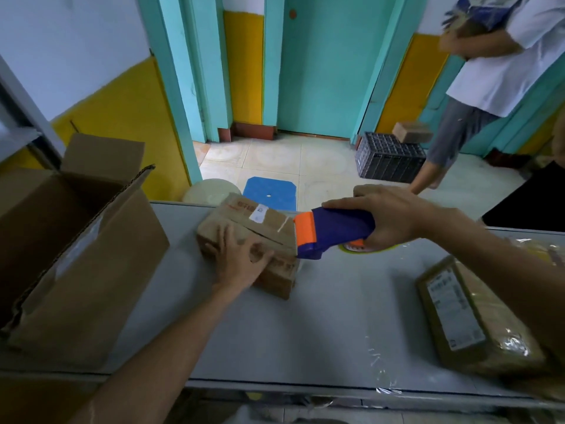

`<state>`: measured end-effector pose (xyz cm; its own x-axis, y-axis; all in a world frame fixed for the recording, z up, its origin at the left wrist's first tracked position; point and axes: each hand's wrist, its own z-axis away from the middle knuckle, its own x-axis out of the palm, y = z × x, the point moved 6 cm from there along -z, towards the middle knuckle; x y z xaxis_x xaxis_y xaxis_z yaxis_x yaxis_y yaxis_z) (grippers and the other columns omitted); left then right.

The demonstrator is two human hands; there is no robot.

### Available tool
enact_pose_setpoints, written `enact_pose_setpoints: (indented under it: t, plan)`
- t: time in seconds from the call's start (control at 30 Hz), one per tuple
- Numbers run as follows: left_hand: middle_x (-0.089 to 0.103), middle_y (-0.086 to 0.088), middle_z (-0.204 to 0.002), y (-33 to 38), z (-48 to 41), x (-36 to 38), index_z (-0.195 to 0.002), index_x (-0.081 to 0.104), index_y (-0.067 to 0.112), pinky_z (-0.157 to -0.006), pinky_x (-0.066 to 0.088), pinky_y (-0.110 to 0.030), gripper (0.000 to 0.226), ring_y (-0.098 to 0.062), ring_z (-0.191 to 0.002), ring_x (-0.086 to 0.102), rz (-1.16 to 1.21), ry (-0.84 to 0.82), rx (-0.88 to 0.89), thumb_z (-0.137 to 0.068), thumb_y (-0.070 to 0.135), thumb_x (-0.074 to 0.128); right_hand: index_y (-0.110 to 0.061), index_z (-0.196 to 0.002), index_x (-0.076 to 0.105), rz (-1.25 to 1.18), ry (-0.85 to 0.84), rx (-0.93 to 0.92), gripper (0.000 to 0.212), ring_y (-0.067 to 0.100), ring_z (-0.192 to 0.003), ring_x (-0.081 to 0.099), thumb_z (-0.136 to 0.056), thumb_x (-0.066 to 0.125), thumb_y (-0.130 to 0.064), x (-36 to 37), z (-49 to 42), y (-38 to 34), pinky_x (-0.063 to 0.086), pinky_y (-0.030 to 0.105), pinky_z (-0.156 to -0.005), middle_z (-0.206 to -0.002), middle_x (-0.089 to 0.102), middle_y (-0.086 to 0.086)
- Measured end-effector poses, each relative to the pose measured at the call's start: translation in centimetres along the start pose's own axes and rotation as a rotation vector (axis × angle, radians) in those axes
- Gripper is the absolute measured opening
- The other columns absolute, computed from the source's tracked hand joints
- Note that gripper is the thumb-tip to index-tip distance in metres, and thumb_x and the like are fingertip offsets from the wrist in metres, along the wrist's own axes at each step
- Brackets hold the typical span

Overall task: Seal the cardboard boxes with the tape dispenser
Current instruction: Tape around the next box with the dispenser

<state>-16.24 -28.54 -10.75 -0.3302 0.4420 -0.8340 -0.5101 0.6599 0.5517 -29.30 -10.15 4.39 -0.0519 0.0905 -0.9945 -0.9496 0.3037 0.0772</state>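
Sitting mid-frame on the grey table (336, 301), the small cardboard box (244, 237) is being steadied by the left hand (238, 255), fingers spread flat, while the right hand (388, 215), fingers curled round the tape dispenser (333, 229), is meeting its right edge, likely to lay tape along the flap seam.

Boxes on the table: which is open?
The large box at far left, flaps up; the small box under the left hand and the labelled box are closed.

Red printed characters (244, 205) along far top edge of small cardboard box (241, 220), too blurred to read, white sticker (258, 213) beside them, marks illegible, white shipping label (452, 310) on taped parcel (501, 338) right of box, print unreadable
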Motion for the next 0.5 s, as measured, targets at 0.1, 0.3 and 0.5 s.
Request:
enact_pose_setpoints:
  t: [0.1, 0.3, 0.5]
  plan:
    - [0.023, -0.011, -0.153, 0.7, -0.9, -0.6, -0.110, 0.068, 0.023, -0.114, 0.012, -0.050, 0.031, -0.031, -0.143, 0.010, 0.003, -0.093, 0.319, -0.081, 0.033, 0.069, -0.044, -0.142, 0.025, -0.017, 0.005, -0.013, 0.080, 0.011, -0.087, 0.049, -0.070, 0.053, -0.065, 0.3, 0.4, -0.6, 0.030, 0.023, -0.065, -0.094, 0.047, -0.008]
    - [0.051, 0.002, -0.135, 1.3, -0.2, -0.3, -0.112, 0.068, 0.021, -0.112, 0.027, -0.043, 0.037, -0.016, -0.132, 0.038, 0.084, -0.395, 0.462, -0.081, 0.001, 0.062, -0.041, -0.143, 0.027, -0.042, 0.043, -0.023, 0.082, 0.014, -0.084, 0.054, -0.068, 0.050, -0.066, 1.2, 1.0, -0.9, 0.037, 0.025, -0.066, -0.100, 0.055, -0.004]
    - [-0.006, 0.002, -0.152, 3.0, 4.8, 1.8, -0.145, 0.017, 0.035, -0.111, 0.000, -0.060, 0.100, -0.026, -0.141, -0.018, -0.139, -0.295, 0.177, -0.064, 0.077, 0.058, -0.046, -0.145, 0.013, -0.034, 0.025, -0.028, 0.077, 0.017, -0.083, 0.052, -0.073, 0.041, -0.057, 1.3, 1.0, -1.4, 0.033, 0.025, -0.065, -0.104, 0.053, 0.002]
